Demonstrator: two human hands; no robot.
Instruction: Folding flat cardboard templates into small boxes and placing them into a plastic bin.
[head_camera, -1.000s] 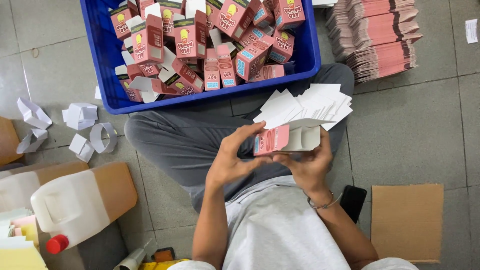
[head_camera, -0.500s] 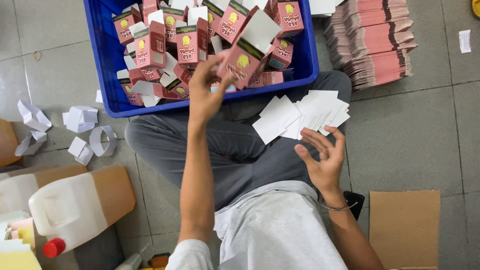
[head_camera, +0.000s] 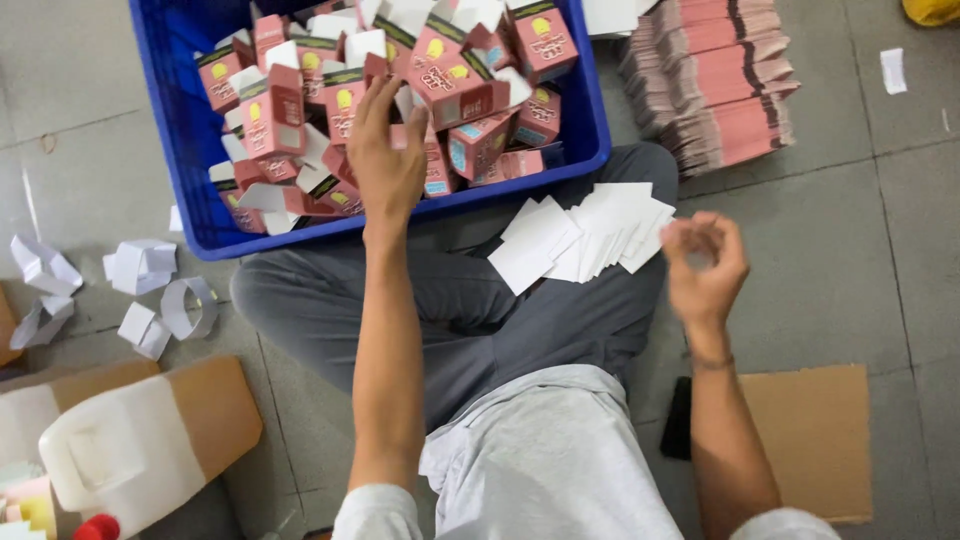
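The left hand (head_camera: 385, 165) reaches far out over the near edge of the blue crate (head_camera: 175, 150), palm down, its fingers spread and resting on the heap of small pink folded boxes (head_camera: 450, 85) that fills the crate; whether the fingers actually pinch one of the boxes cannot be told, since the hand covers what lies under it. The right hand (head_camera: 705, 265) hangs in the air to the right, above the floor, blurred, its fingers loosely curled and holding nothing. Between the two hands, on the person's grey-trousered knee just near the crate, lies a fanned pile of white cards (head_camera: 585, 235). To the far right, beside the crate, stands a stack of flat pink carton blanks (head_camera: 725, 85). On the grey floor at left lie crumpled white paper scraps (head_camera: 140, 270), well apart from the hands. At near left a white plastic jug (head_camera: 120, 455) lies across a brown cardboard piece, and at near right a flat sheet of cardboard (head_camera: 815, 435) sits beside a dark phone-like slab (head_camera: 678, 420).
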